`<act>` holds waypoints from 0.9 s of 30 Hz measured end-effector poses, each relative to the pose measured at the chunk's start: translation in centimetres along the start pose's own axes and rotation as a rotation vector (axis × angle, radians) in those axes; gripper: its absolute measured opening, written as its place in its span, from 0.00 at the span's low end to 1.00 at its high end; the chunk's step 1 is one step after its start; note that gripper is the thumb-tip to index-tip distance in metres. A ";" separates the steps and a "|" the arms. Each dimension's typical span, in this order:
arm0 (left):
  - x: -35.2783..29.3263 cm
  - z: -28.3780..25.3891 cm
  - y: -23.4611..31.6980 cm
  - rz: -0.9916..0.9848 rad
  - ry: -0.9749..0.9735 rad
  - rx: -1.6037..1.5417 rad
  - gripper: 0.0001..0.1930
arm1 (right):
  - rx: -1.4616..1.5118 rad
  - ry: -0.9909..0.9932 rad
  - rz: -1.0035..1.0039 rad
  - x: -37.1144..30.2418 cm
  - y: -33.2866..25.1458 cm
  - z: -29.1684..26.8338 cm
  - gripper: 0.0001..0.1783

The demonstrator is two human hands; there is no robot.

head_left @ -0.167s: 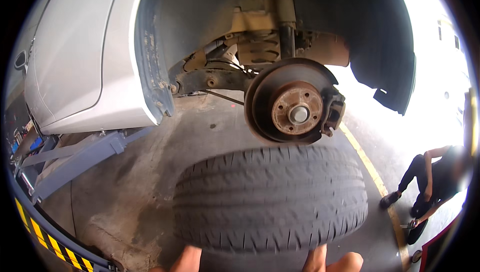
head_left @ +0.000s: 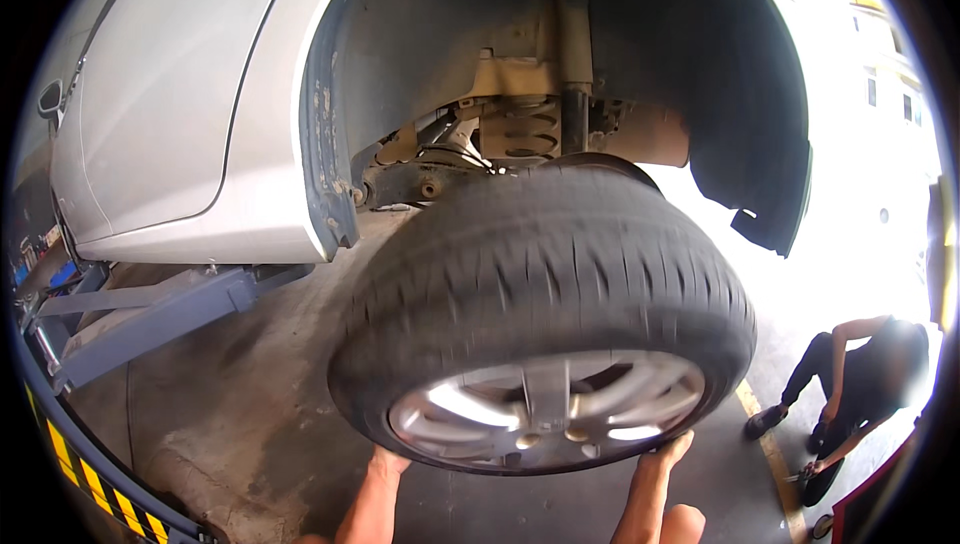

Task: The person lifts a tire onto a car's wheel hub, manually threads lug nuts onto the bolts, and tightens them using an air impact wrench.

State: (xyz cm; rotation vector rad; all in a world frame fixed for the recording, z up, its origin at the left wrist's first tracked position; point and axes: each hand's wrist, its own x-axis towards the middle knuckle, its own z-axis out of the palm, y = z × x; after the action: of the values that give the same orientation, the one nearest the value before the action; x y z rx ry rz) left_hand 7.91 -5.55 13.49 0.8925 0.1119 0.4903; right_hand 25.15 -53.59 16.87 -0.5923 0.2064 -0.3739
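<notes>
Between my two hands hangs a car wheel [head_left: 545, 294], a black tyre on a silver alloy rim [head_left: 548, 399]. Its outer face tilts toward me. My left hand [head_left: 388, 461] grips the tyre's lower left edge, with most of its fingers hidden beneath. At the lower right edge, my right hand [head_left: 668, 452] holds the tyre from below. Just behind the wheel, the rusty brake disc [head_left: 610, 162] shows only its upper edge. Above it are the coil spring [head_left: 530, 134] and the dark wheel arch [head_left: 690, 54].
A white car body [head_left: 170, 114] stands raised on a grey lift arm [head_left: 165, 329] at the left. A yellow-and-black striped edge [head_left: 95, 479] curves along the lower left. At the right, a person in dark clothes [head_left: 850, 384] crouches near a yellow floor line [head_left: 770, 454].
The wheel has risen toward the hub and tipped, so its rim now shows and it covers most of the brake disc. Both hands have moved up with it.
</notes>
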 end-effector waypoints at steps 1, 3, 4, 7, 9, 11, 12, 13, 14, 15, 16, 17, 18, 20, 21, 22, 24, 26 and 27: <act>0.6 2.6 1.4 0.140 -0.040 0.025 0.24 | 0.068 0.120 -0.036 -0.5 -1.7 1.9 0.24; 1.7 7.3 4.2 0.112 -0.031 -0.306 0.24 | 0.034 0.038 -0.197 -2.0 -5.6 4.9 0.29; 1.7 8.9 5.6 0.173 0.065 -0.164 0.26 | -0.056 0.096 -0.210 -3.1 -7.4 5.9 0.32; 3.3 13.8 9.2 0.170 0.085 -0.321 0.28 | -0.333 -0.105 -0.468 -3.9 -11.6 9.4 0.38; 4.4 16.1 11.3 0.280 -0.074 -0.274 0.31 | -0.352 -0.188 -0.588 -2.3 -12.6 12.3 0.33; 5.0 17.9 12.4 0.364 -0.206 -0.239 0.32 | -0.340 -0.271 -0.739 0.7 -13.3 15.2 0.30; 4.9 18.6 12.9 0.348 -0.098 -0.223 0.33 | -0.337 -0.252 -0.655 1.6 -13.5 15.9 0.30; 4.6 19.3 12.9 0.374 -0.047 -0.200 0.34 | -0.330 -0.266 -0.591 2.7 -13.9 16.6 0.29; 4.6 19.8 12.8 0.385 0.038 -0.220 0.34 | -0.296 -0.290 -0.475 3.7 -13.7 17.2 0.25; 4.2 20.4 12.6 0.328 0.120 -0.256 0.36 | -0.301 -0.213 -0.402 4.5 -13.7 17.6 0.23; 3.9 20.7 12.3 0.349 0.086 -0.240 0.36 | -0.283 -0.219 -0.436 4.8 -13.6 17.6 0.23; 3.8 21.2 12.1 0.333 0.076 -0.263 0.36 | -0.258 -0.184 -0.433 5.1 -13.5 17.7 0.23; 3.6 21.5 11.8 0.364 0.096 -0.242 0.35 | -0.261 -0.239 -0.420 5.2 -13.3 17.6 0.24; 3.5 22.3 11.7 0.385 0.196 -0.160 0.35 | -0.286 -0.168 -0.328 5.0 -12.7 17.2 0.25; 3.6 22.7 11.6 0.340 0.187 -0.164 0.35 | -0.296 -0.119 -0.293 5.0 -12.4 17.2 0.24; 3.6 22.9 11.4 0.368 0.199 -0.156 0.35 | -0.248 -0.184 -0.329 5.1 -11.9 16.9 0.24; 4.0 23.4 11.1 0.364 0.224 -0.224 0.34 | -0.184 -0.208 -0.354 5.4 -11.2 16.7 0.23; 4.5 23.8 11.1 0.458 0.170 -0.205 0.34 | -0.134 -0.234 -0.335 5.7 -10.9 16.6 0.23; 4.8 23.9 11.1 0.511 0.175 -0.197 0.34 | -0.144 -0.196 -0.381 5.7 -10.9 16.5 0.23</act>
State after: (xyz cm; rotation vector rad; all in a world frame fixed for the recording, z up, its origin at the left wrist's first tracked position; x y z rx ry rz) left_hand 15.13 -14.76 37.61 0.6791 -0.0081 1.0385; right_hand 32.14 -55.93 36.08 -0.8084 -0.0713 -0.6686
